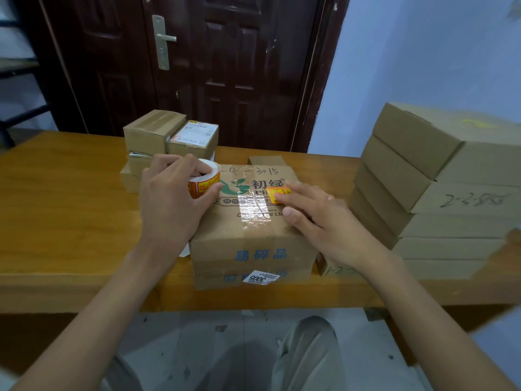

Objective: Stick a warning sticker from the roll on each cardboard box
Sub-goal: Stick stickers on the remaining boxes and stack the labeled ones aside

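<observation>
A taped cardboard box (251,238) with green printing on top and blue characters on its front stands at the table's near edge. An orange and yellow warning sticker (277,194) lies on its top right. The fingertips of my right hand (315,218) press flat on that sticker, fingers spread. My left hand (169,198) grips the sticker roll (204,179), white on top with orange labels around it, at the box's top left corner.
A tall stack of flat cardboard boxes (439,193) rises on the right of the wooden table (64,210). Several small boxes (169,136) sit behind the roll. A dark door (197,66) stands beyond the table. Another small box (332,268) lies beside the main one.
</observation>
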Demonstrator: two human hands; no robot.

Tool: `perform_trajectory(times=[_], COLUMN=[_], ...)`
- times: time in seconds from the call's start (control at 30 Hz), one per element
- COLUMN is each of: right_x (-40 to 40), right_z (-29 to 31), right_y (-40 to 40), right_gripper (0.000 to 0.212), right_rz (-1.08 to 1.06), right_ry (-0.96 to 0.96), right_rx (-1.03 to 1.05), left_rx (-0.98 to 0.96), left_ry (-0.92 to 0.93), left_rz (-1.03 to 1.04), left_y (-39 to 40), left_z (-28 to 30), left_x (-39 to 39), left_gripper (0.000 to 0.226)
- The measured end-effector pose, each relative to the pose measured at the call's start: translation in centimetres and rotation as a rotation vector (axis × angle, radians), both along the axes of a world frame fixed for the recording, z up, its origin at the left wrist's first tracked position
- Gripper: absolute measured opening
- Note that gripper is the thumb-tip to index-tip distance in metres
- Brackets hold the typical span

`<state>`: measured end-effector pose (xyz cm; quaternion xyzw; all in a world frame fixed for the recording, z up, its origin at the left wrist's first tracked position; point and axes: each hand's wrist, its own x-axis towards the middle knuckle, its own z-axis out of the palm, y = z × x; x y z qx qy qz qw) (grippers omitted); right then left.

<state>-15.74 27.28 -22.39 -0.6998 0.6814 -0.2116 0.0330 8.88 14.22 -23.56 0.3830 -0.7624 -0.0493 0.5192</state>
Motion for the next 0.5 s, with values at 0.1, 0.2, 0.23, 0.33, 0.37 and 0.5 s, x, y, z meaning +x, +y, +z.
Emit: perform_trajectory(times=[0.1,0.2,0.23,0.33,0.37,0.5], right_x=[0.3,0.9,1.2,1.7,1.8,1.8], right_z=[-0.4,-1.0,-1.4,-2.3,-2.4,-2.3], right_y=[-0.2,-0.3,-0.2,0.0,0.0,0.2], right_gripper=[0.049,0.051,0.051,0.043,0.041,0.048], right_rz=[-0.099,-0.255,-0.284,-0.329,-0.331,-0.366], right_ry=[-0.326,-0.792,-0.897,-1.066,-1.084,-1.071], right_rx=[-0.088,-0.074,-0.05,-0.061,-0.071,-0.085], left_rx=[0.061,0.221,0.275,0.354,0.367,0.402], left_ry=[0.101,0.345,0.425,0.575,0.593,0.638], left_rz=[0.025,0.031,0.018,-0.027,-0.027,-0.045], left_y=[0.1,0.0,0.0,-0.1,0.0,0.5], left_z=[-0.2,-1.2,-1.6,-2.3,-2.3,-2.2], left_x=[-0.1,-0.2,-0.2,-0.3,-0.4,-1.0], left_gripper=[0.028,0.025,0.025,0.025,0.026,0.028])
